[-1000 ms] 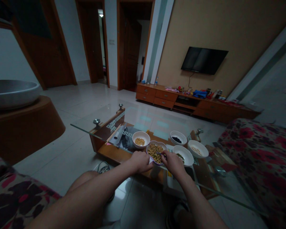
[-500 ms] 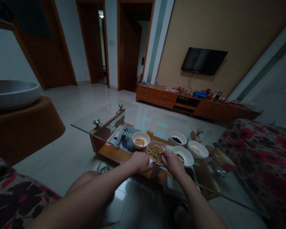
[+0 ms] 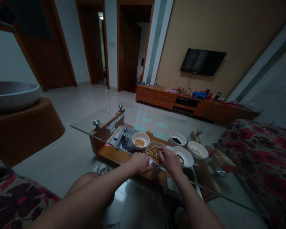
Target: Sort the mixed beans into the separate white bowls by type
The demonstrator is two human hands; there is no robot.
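A scalloped, purple-rimmed bowl [image 3: 154,163] filled with mixed beans [image 3: 153,154] is on the glass table. My left hand [image 3: 141,163] is closed on its near-left edge. Over the right side of the beans, my right hand [image 3: 171,161] has its fingers bent together and reaching down into them; whatever they hold is too small to make out. Just behind stands a white bowl of yellow beans [image 3: 139,142]. To the right are a white bowl with green beans [image 3: 181,158], one with black beans [image 3: 176,140] and one with pale pieces [image 3: 196,150].
The glass tabletop [image 3: 85,128] has a sharp edge towards me. Chopsticks [image 3: 113,135] lie at its left, beside papers. A wooden TV cabinet [image 3: 164,98] runs along the far wall. A flowered sofa [image 3: 257,159] is on the right, a large basin [image 3: 14,95] on the left.
My right hand has shifted slightly left and farther over the beans, its fingers now lower in the bowl. The left hand keeps its grip in the same place.
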